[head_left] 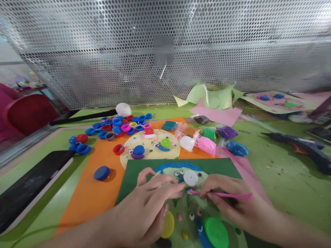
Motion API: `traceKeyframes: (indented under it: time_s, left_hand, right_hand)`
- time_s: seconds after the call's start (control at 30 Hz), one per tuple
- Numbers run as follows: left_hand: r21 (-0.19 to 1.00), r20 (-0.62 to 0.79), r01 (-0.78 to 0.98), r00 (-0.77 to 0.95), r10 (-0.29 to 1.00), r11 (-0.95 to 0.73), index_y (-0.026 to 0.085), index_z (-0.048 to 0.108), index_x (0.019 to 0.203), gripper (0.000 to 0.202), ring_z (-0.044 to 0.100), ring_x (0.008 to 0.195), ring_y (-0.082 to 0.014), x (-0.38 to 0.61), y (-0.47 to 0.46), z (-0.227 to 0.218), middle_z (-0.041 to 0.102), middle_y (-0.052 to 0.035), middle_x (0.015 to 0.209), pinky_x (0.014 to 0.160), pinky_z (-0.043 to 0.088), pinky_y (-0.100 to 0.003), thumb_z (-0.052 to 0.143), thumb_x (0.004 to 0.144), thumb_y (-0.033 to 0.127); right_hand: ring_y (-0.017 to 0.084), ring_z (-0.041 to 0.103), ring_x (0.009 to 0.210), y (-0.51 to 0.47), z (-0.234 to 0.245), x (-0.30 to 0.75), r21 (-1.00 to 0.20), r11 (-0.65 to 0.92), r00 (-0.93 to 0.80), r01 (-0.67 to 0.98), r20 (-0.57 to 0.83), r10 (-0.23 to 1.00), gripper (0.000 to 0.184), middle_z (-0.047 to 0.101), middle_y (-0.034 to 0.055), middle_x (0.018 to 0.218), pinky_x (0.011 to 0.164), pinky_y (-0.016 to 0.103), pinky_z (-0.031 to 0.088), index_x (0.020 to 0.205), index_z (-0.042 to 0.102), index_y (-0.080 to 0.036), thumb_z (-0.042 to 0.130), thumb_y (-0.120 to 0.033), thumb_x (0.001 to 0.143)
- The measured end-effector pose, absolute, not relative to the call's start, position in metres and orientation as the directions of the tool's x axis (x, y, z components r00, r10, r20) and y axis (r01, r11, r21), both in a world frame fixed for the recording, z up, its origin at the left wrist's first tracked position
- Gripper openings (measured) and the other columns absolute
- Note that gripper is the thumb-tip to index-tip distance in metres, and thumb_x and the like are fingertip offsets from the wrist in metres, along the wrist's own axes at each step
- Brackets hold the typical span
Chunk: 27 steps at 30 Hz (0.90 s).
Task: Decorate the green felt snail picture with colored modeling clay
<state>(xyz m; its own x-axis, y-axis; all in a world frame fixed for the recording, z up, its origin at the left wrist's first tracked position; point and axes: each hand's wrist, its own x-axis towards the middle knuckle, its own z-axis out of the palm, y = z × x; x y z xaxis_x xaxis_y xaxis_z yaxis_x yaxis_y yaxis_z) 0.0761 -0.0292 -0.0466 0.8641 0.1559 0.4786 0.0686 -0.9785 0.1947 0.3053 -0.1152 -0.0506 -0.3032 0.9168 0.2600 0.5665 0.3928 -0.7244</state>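
Note:
My right hand (232,198) pinches a thin pink clay modelling tool (232,195). Its tip rests at a small blue and yellow clay piece just below a white bottle cap (190,178). My left hand (152,199) lies over the left part of the decorated picture, fingers apart and fingertips beside the same clay piece. Under both hands is a dark green sheet (134,168) bearing a pale green shape. On it, a bright green cap (216,232) sits by a blue clay body with a googly eye. My left hand partly covers a yellow cap (168,224).
Behind lies an orange sheet (82,193) with another cap picture. Loose bottle caps (117,130) are piled back left, near a black phone (33,186). Bagged clay, including a pink packet (207,145), stands behind. A glue gun (302,146) lies right; a perforated metal panel (116,51) rises behind.

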Motion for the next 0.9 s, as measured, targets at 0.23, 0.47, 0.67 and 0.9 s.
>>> traceKeyframes:
  time_s: [0.23, 0.47, 0.67, 0.9]
  left_hand:
    - [0.150, 0.465, 0.060, 0.876, 0.124, -0.987, 0.010, 0.036, 0.119, 0.049, 0.057, 0.101, -0.0244, 0.0753, -0.0285, -0.0476, 0.069, -0.0107, 0.101, 0.083, 0.039, -0.042, 0.032, 0.072, 0.000]
    - [0.148, 0.450, 0.057, 0.885, 0.119, -0.987, 0.010, 0.033, 0.123, 0.050, 0.056, 0.104, -0.0252, 0.0752, -0.0290, -0.0479, 0.068, -0.0100, 0.105, 0.085, 0.039, -0.041, 0.032, 0.073, 0.001]
    - [0.167, 0.438, 0.043, 0.892, 0.113, -0.985, 0.010, 0.032, 0.124, 0.052, 0.054, 0.109, -0.0253, 0.0738, -0.0303, -0.0505, 0.068, -0.0092, 0.105, 0.092, 0.035, -0.044, 0.033, 0.073, -0.001]
    - [0.175, 0.409, 0.046, 0.905, 0.115, -0.984, 0.011, 0.031, 0.125, 0.052, 0.053, 0.109, -0.0257, 0.0743, -0.0289, -0.0544, 0.067, -0.0112, 0.105, 0.092, 0.037, -0.048, 0.032, 0.075, 0.000]
  right_hand:
    - [0.010, 0.057, 0.065, -0.1146, -0.0480, 0.3063, -0.791, 0.331, -0.218, 0.514, 0.253, 0.943, 0.015, 0.061, 0.0011, 0.076, 0.057, 0.020, 0.046, 0.087, 0.055, -0.020, 0.042, -0.014, 0.086]
    - [0.009, 0.056, 0.063, -0.1128, -0.0487, 0.3042, -0.804, 0.329, -0.226, 0.495, 0.246, 0.943, 0.015, 0.062, 0.0014, 0.076, 0.054, 0.018, 0.045, 0.086, 0.056, -0.019, 0.042, -0.014, 0.086]
    - [0.009, 0.056, 0.063, -0.1132, -0.0484, 0.3049, -0.803, 0.338, -0.227, 0.491, 0.256, 0.940, 0.014, 0.061, 0.0012, 0.075, 0.054, 0.019, 0.046, 0.087, 0.057, -0.019, 0.043, -0.014, 0.085]
    - [0.011, 0.056, 0.066, -0.1147, -0.0500, 0.3083, -0.832, 0.315, -0.216, 0.456, 0.240, 0.947, 0.015, 0.060, 0.0020, 0.076, 0.057, 0.021, 0.047, 0.087, 0.056, -0.019, 0.041, -0.018, 0.087]
